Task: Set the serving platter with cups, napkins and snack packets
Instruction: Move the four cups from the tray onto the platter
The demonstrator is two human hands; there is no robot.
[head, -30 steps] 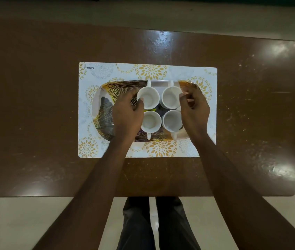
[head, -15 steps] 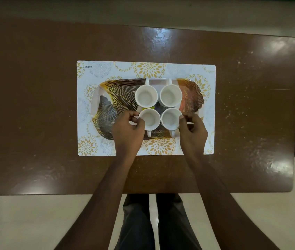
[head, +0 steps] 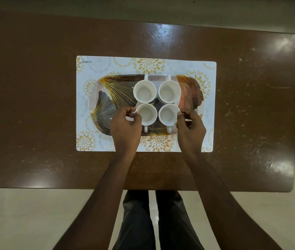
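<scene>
1. The serving platter (head: 107,105) lies flat on a placemat (head: 209,73) in the middle of the worktop (head: 35,87), its long axis running left to right.
2. Four white cups stand upright and empty in a two-by-two block at the platter's centre, close together: far-left cup (head: 144,91), far-right cup (head: 169,91), near-left cup (head: 146,114), near-right cup (head: 169,114).
3. The far cups' handles point away; the near cups' handles point toward the person.
4. The left hand (head: 126,128) pinches something thin and white beside the near-left cup.
5. The right hand (head: 191,129) pinches the same way at the near-right cup's right side; what it holds is unclear.
6. The platter's left and right ends are bare.
</scene>
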